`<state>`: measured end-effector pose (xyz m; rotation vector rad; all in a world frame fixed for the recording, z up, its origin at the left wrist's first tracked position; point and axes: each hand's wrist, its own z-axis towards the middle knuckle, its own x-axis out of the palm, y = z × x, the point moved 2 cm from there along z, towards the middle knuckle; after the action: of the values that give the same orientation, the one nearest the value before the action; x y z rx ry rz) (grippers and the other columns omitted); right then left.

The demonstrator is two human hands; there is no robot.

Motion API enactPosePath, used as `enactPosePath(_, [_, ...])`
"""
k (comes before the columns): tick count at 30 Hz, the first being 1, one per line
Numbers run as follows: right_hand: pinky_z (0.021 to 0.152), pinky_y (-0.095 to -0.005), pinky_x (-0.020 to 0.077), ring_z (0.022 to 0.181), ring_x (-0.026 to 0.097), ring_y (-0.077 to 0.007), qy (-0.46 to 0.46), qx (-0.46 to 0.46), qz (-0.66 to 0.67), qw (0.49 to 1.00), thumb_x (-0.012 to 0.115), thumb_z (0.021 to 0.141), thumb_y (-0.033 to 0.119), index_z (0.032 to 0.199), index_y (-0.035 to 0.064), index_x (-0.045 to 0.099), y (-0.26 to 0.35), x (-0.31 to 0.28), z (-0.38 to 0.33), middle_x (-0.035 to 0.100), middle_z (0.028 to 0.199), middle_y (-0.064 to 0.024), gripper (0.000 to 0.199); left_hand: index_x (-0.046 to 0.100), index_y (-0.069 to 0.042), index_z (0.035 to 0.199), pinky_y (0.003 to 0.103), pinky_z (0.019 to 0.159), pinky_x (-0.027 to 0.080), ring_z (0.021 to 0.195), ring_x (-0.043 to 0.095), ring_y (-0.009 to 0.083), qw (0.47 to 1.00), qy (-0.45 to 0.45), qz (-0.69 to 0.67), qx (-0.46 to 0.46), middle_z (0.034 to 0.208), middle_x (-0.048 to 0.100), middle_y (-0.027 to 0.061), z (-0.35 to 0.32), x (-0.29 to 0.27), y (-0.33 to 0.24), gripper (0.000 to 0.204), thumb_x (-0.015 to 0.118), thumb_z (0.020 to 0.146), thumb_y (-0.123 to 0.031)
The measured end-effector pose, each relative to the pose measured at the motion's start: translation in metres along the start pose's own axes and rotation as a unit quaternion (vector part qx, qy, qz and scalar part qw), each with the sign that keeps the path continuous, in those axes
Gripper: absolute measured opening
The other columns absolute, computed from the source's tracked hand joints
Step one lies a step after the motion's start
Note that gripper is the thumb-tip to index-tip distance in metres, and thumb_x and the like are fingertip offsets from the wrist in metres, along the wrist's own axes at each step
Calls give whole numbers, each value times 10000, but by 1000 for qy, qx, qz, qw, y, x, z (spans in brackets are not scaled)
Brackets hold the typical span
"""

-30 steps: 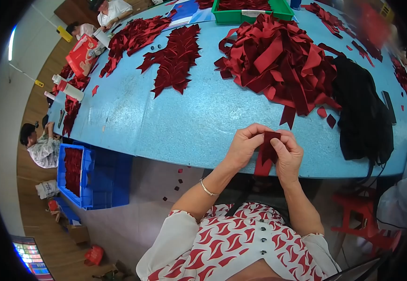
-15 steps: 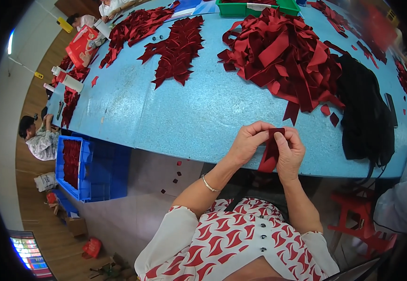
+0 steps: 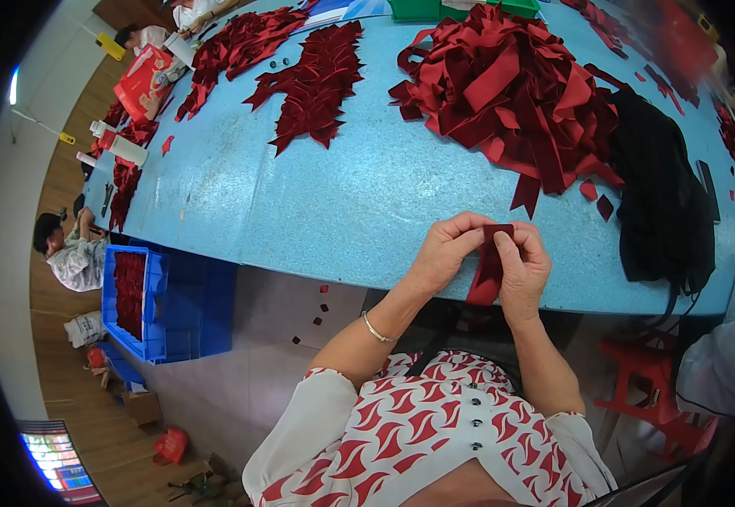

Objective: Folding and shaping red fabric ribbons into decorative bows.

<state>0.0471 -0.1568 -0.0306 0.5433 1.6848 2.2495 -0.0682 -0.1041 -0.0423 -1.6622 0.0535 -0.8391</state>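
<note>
Just over the table's near edge, a dark red ribbon is pinched at its top by both of my hands. My left hand grips its upper left corner between thumb and fingers. On the other side my right hand presses its thumb onto the ribbon's upper part. The ribbon's lower end hangs between the hands, its brighter red side showing at the bottom. Beyond them lies a large heap of loose cut red ribbons. Farther left, folded red ribbon pieces lie in an overlapping cluster.
A black cloth bag lies at the right table edge, beside a dark flat object. A blue crate with red pieces stands left of the blue table. A red stool is at lower right. Other people sit around the table.
Both hands keep their pinch on the ribbon, with hardly any shift of the fingers. The whole view has moved slightly.
</note>
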Motion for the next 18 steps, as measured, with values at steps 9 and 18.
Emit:
enactPosePath(9, [730, -208, 382, 806, 473, -87, 17, 12, 6, 1000, 593, 799, 27, 791, -8, 580, -2, -2, -1, 520, 920, -29, 39, 586, 8, 979, 214, 722, 434, 790, 537, 80, 1000, -12, -14, -7, 892, 602, 33, -1, 0, -1, 171, 498, 844, -50])
enactPosePath(18, [676, -199, 387, 773, 467, -93, 11, 3, 11, 1000, 619, 785, 38, 782, -16, 557, 2, 0, 0, 518, 876, -40, 82, 587, 9, 966, 214, 754, 436, 820, 536, 76, 998, -22, -48, -20, 899, 601, 32, 0, 1, -2, 162, 491, 852, -56])
